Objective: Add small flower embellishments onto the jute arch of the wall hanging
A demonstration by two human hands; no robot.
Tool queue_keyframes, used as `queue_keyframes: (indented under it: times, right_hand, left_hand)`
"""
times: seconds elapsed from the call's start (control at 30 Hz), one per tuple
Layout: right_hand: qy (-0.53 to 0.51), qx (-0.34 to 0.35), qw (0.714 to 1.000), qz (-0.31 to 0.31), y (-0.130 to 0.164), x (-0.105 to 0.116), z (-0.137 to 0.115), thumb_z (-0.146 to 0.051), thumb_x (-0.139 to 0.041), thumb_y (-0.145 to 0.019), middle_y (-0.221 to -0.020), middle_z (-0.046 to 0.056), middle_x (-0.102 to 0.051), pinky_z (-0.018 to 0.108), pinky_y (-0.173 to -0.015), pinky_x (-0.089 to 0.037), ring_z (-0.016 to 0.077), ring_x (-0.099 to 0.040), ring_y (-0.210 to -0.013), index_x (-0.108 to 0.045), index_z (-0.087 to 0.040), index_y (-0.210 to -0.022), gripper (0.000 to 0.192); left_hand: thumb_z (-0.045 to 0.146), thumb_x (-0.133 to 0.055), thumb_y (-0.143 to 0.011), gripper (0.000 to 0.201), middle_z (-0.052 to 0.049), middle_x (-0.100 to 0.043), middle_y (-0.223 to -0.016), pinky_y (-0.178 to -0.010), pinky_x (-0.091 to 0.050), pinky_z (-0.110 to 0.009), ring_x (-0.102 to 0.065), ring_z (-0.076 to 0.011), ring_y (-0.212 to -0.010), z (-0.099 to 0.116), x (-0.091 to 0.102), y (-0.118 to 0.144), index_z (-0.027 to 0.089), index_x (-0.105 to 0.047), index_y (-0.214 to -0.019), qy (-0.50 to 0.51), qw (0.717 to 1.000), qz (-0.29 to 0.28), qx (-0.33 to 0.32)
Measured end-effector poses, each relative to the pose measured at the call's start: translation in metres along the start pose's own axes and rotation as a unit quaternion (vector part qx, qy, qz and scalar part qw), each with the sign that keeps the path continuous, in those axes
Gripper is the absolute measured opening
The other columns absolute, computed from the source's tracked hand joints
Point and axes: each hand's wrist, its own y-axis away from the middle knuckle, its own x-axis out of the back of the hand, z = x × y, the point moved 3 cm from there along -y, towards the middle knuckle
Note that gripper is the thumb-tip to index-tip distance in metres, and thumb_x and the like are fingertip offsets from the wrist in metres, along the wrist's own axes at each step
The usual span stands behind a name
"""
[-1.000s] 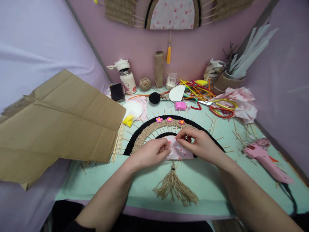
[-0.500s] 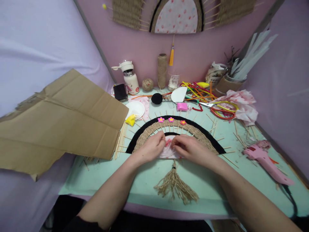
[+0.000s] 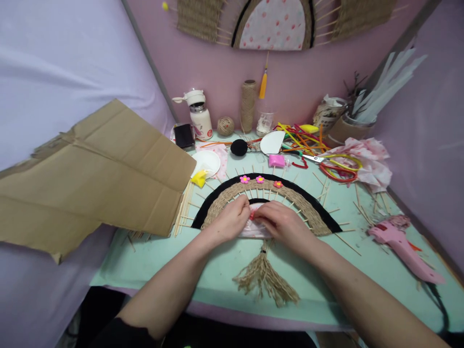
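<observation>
A half-round woven twine fan (image 3: pixel 221 201) with thin stick ribs and a black outer band lies on the table. Three clay flowers (image 3: pixel 260 179) sit along the top of its weave, two pink and one red-orange. Over the pale, pink-marked centre panel, my left hand (image 3: pixel 234 217) is closed, fingers curled toward the middle. Opposite it, my right hand (image 3: pixel 282 220) pinches at a small red lump (image 3: pixel 252 214) that looks like modelling clay. Fingers of both hands meet around this lump and partly cover it. From the fan's lower edge hangs a twine tassel (image 3: pixel 264 275).
Cardboard (image 3: pixel 119 169) leans in from the left. A pink glue gun (image 3: pixel 406 249) lies at right, near scissors (image 3: pixel 337 166) and crumpled tissue (image 3: pixel 373 162). At the back stand a bottle (image 3: pixel 200 121), a twine spool (image 3: pixel 248 106), a pink clay packet (image 3: pixel 277 161) and pipe cleaners (image 3: pixel 297 137).
My right hand has shifted slightly left, bringing its fingertips closer to my left hand at the red lump. The whole view has moved a little; the fan stays put.
</observation>
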Motion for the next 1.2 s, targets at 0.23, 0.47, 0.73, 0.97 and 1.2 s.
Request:
queue_keyframes:
  times: [0.23, 0.47, 0.73, 0.97, 1.2]
  right_hand:
    - [0.029, -0.038, 0.998, 0.042, 0.000, -0.007, -0.002, -0.019, -0.054, -0.093, -0.084, 0.006, -0.067, 0.034, -0.074, -0.048, 0.0201, -0.059, -0.083, -0.066, -0.020, -0.086, 0.014]
    - [0.147, -0.012, 0.989, 0.032, 0.000, -0.005, -0.009, -0.020, -0.049, -0.095, -0.087, 0.008, -0.061, 0.032, -0.065, -0.044, 0.0205, -0.054, -0.080, -0.069, -0.019, -0.086, 0.021]
    - [0.149, 0.040, 0.988, 0.000, 0.002, 0.002, -0.009, -0.018, -0.047, -0.095, -0.087, 0.010, -0.064, 0.033, -0.069, -0.046, 0.0214, -0.055, -0.084, -0.069, -0.015, -0.090, 0.023]
    - [0.050, 0.038, 0.992, 0.113, 0.004, 0.020, -0.007, -0.016, -0.052, -0.091, -0.088, 0.008, -0.065, 0.034, -0.072, -0.049, 0.0198, -0.060, -0.082, -0.068, -0.019, -0.093, 0.017]
    - [-0.094, -0.021, 0.980, 0.176, -0.006, 0.047, -0.016, -0.019, -0.054, -0.091, -0.089, 0.005, -0.068, 0.033, -0.071, -0.052, 0.0186, -0.064, -0.082, -0.068, -0.023, -0.094, 0.015]
  left_hand:
    - [0.024, -0.034, -0.089, 0.014, 0.001, -0.051, -0.077, -0.068, -0.035, -0.030, -0.049, -0.0172, -0.077, 0.001, -0.002, 0.000, 0.022, -0.041, -0.076, 0.018, 1.000, -0.018, 0.008]
    - [0.027, -0.034, -0.088, 0.015, 0.001, -0.052, -0.076, -0.065, -0.036, -0.029, -0.050, -0.0170, -0.076, 0.000, -0.001, 0.000, 0.022, -0.042, -0.076, 0.020, 1.000, -0.020, 0.012]
    - [0.027, -0.037, -0.087, 0.014, 0.001, -0.053, -0.076, -0.065, -0.036, -0.029, -0.050, -0.0162, -0.075, -0.003, -0.002, -0.002, 0.021, -0.045, -0.076, 0.034, 0.999, -0.021, 0.009]
    - [0.041, -0.051, -0.089, 0.027, 0.003, -0.049, -0.069, -0.059, -0.034, -0.025, -0.044, -0.0118, -0.065, -0.001, 0.006, -0.002, 0.019, -0.051, -0.073, 0.209, 0.977, -0.035, 0.014]
    - [0.028, -0.040, -0.099, 0.029, -0.004, -0.060, -0.073, -0.055, -0.044, -0.015, -0.057, -0.0066, -0.063, 0.001, 0.013, -0.005, 0.011, -0.062, -0.092, 0.728, 0.669, -0.051, 0.141]
